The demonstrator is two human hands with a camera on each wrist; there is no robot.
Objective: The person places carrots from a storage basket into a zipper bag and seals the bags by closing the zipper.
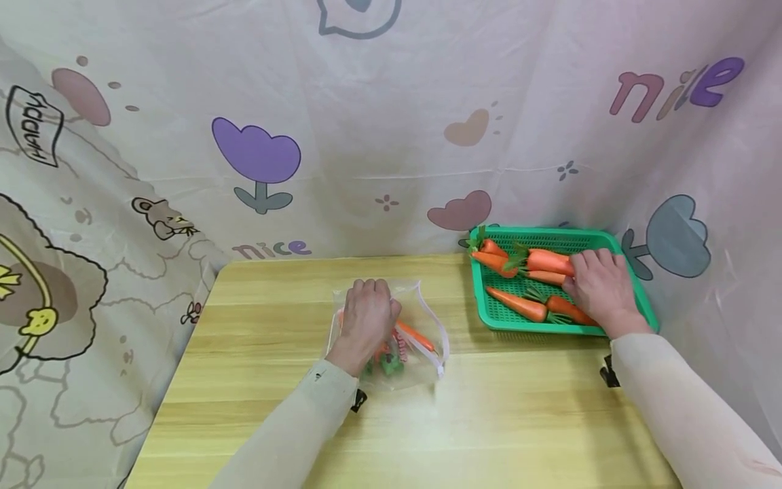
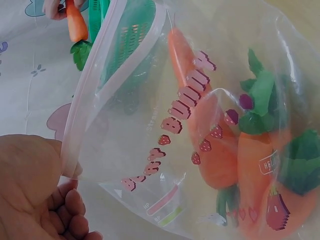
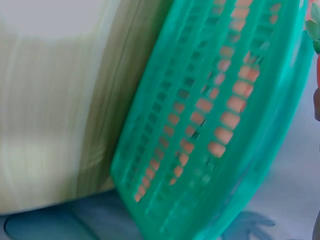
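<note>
A clear zip bag (image 2: 135,155) with pink lettering stands on the table with several carrots (image 2: 215,155) inside, their green tops showing through the plastic. My left hand (image 1: 366,319) pinches the bag by its pink zip edge, thumb on one side and curled fingers on the other in the left wrist view. Over the right part of a green basket (image 1: 482,299), my right hand (image 1: 601,285) grips an orange carrot (image 1: 550,261), whose leafy top points left. In the right wrist view the basket's slotted side hides most of that hand.
Other carrots (image 1: 516,303) lie in the basket, some along its front and some at its left end. A wood-grain table (image 1: 275,305) lies under the bag and basket. Behind it hangs a printed curtain (image 1: 366,136), close to the basket's back rim.
</note>
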